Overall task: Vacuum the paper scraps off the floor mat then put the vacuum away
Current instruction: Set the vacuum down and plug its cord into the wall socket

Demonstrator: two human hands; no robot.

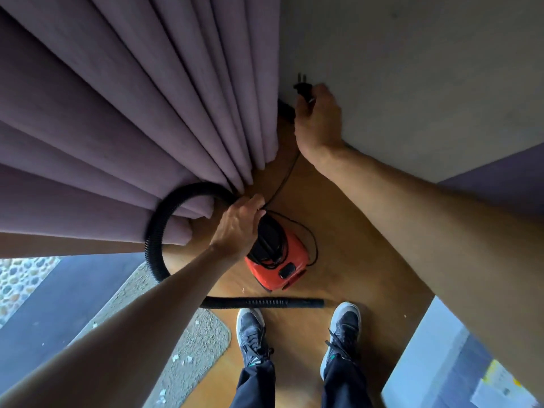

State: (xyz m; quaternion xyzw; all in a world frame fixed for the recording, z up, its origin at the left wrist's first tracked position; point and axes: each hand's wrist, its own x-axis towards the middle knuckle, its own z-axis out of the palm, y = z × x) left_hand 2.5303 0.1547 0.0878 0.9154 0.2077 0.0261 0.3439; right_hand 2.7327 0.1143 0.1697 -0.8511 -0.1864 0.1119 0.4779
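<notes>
With the right hand point(319, 119), grips the black plug point(303, 89) up close to the wall point(412, 69): arm stretched forward, fingers curled round the plug body, prongs pointing up and clear of the wall. With the left hand point(240, 228), reaches down and clasps the black top of the red vacuum point(279, 260), fingers wrapped over it. Cannot tell whether a handle, the cord point(284, 178) or both lie under those fingers.

Vacuum low over the wooden floor point(353, 245), just beside the hem of the purple curtain point(117, 113) and ahead of the shoes point(251, 334). Cannot tell whether resting or lifted. Cord running from the plug down past the curtain edge to the left hand, with more loops round the vacuum body.

Hose point(164, 231) arching out from behind the left hand across the curtain, blurred, then hidden under the left forearm, then straight along the floor just in front of the toes.

Mat point(188, 334) at lower left, largely covered by the left arm, with small white scraps point(176, 357) on its visible part.
</notes>
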